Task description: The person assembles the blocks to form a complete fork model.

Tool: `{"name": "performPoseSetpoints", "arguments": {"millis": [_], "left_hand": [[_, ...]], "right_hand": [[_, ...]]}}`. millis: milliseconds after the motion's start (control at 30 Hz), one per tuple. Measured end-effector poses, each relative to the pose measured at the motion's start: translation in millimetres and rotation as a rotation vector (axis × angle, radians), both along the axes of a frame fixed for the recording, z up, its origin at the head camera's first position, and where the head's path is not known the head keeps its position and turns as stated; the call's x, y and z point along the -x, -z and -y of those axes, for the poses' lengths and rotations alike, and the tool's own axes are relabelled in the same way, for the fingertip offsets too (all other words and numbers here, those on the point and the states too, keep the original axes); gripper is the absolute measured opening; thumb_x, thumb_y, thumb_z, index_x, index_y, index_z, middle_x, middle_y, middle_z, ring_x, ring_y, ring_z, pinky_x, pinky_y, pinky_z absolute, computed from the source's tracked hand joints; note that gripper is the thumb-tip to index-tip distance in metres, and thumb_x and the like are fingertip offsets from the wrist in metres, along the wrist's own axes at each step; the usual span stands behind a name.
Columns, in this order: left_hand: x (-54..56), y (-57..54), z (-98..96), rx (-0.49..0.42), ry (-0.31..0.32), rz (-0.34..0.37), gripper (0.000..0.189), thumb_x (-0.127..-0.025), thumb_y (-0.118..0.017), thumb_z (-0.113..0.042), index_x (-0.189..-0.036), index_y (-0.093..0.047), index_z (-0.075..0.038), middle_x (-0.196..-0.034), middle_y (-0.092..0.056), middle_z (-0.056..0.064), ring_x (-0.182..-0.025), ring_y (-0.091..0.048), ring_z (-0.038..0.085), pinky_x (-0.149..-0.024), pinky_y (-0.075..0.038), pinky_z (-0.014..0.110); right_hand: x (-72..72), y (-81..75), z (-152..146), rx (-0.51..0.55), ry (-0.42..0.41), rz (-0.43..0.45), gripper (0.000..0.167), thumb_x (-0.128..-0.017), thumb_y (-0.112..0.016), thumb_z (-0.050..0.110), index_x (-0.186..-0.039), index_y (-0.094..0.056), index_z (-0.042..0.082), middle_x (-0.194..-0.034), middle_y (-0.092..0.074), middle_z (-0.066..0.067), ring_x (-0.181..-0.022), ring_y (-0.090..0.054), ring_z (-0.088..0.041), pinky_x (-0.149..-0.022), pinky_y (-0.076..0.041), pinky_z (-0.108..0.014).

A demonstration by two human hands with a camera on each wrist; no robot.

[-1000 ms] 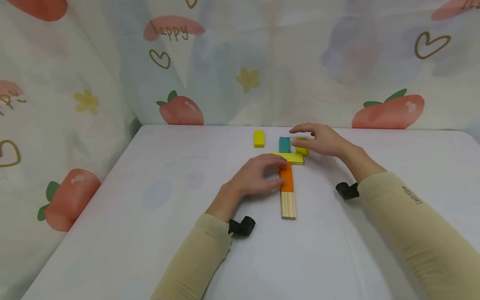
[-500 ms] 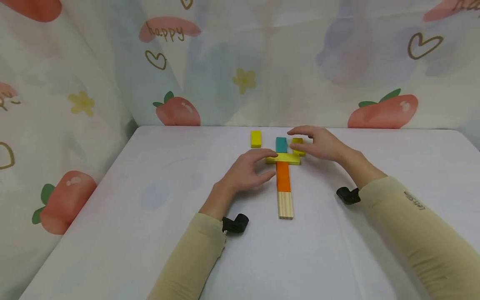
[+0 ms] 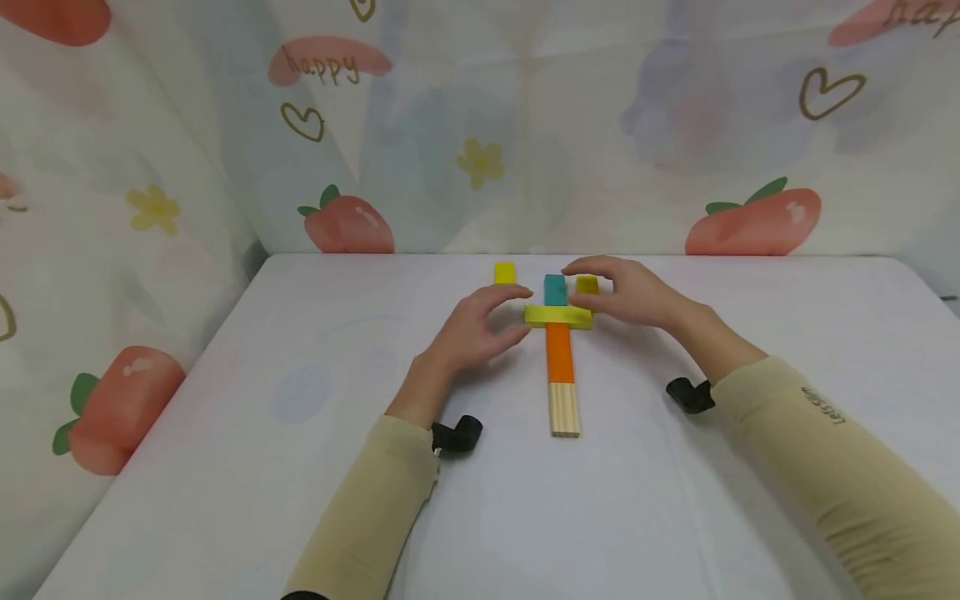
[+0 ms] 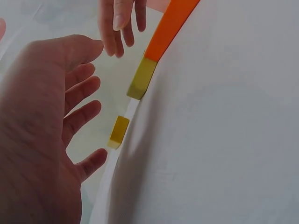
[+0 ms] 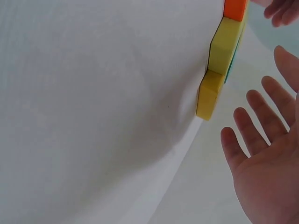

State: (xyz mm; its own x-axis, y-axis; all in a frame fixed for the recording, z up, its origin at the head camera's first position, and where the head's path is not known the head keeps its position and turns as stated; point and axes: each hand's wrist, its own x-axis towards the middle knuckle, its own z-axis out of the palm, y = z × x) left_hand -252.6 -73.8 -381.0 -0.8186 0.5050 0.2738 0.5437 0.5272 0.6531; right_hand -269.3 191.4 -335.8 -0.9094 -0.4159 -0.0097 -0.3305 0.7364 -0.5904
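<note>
A line of wooden blocks lies on the white table: a teal block (image 3: 555, 289) at the far end, a yellow crossbar (image 3: 558, 317), an orange block (image 3: 559, 352) and a plain wood block (image 3: 564, 410). My left hand (image 3: 468, 329) holds nothing, fingers spread apart from the thumb, left of the crossbar. It partly covers a yellow block (image 3: 504, 272) standing off to the left. On the other side my right hand (image 3: 637, 292), also without a hold, has its fingertips over a second yellow block (image 3: 587, 285). In the right wrist view that block (image 5: 210, 95) meets the crossbar (image 5: 224, 44).
The white tabletop (image 3: 480, 500) ends at the back against a printed curtain (image 3: 570, 125) with fruit and flowers. Black wrist cameras (image 3: 457, 435) stick out from both forearms.
My left hand has drawn back leftward from over the orange block and crossbar, towards the left yellow block. The right hand has stayed by its yellow block. The head view has turned slightly right.
</note>
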Motion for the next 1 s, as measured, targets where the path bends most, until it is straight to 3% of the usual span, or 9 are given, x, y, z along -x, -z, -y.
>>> {"name": "performPoseSetpoints", "arguments": {"millis": [433, 667, 800, 1000], "left_hand": [[19.9, -1.9, 7.1, -0.019, -0.056, -0.005, 0.045, -0.096, -0.068, -0.022, -0.138, -0.061, -0.011, -0.141, -0.057, 0.0, -0.134, -0.047, 0.016, -0.115, -0.031, 0.031], [27.2, -2.5, 6.3, -0.024, -0.103, 0.045, 0.045, -0.098, -0.066, -0.026, -0.141, -0.059, -0.016, -0.146, -0.053, -0.004, -0.137, -0.043, 0.013, -0.116, -0.03, 0.033], [31.4, -5.7, 3.4, -0.006, -0.141, 0.071, 0.045, -0.098, -0.066, -0.03, -0.142, -0.058, -0.022, -0.148, -0.051, -0.007, -0.139, -0.041, 0.012, -0.117, -0.03, 0.035], [39.7, -8.6, 0.5, 0.011, -0.153, 0.082, 0.046, -0.098, -0.065, -0.028, -0.143, -0.058, -0.019, -0.149, -0.05, -0.004, -0.14, -0.039, 0.015, -0.117, -0.028, 0.036]], "right_hand": [[-4.3, 4.0, 13, 0.002, -0.058, 0.021, 0.051, -0.096, -0.071, 0.026, -0.141, -0.057, 0.008, -0.148, -0.05, -0.012, -0.137, -0.04, -0.036, -0.113, -0.03, -0.059], [-6.8, 5.0, 17, -0.001, -0.067, 0.03, 0.052, -0.095, -0.072, 0.026, -0.142, -0.057, 0.008, -0.148, -0.05, -0.013, -0.13, -0.044, -0.036, -0.111, -0.033, -0.059], [-7.9, 6.2, 18, -0.007, -0.078, 0.021, 0.054, -0.094, -0.073, 0.029, -0.141, -0.058, 0.008, -0.15, -0.049, -0.014, -0.137, -0.04, -0.037, -0.113, -0.03, -0.059], [-10.2, 6.7, 15, -0.046, -0.088, 0.006, 0.055, -0.094, -0.074, 0.03, -0.141, -0.059, 0.007, -0.151, -0.047, -0.015, -0.141, -0.036, -0.038, -0.115, -0.028, -0.059]]}}
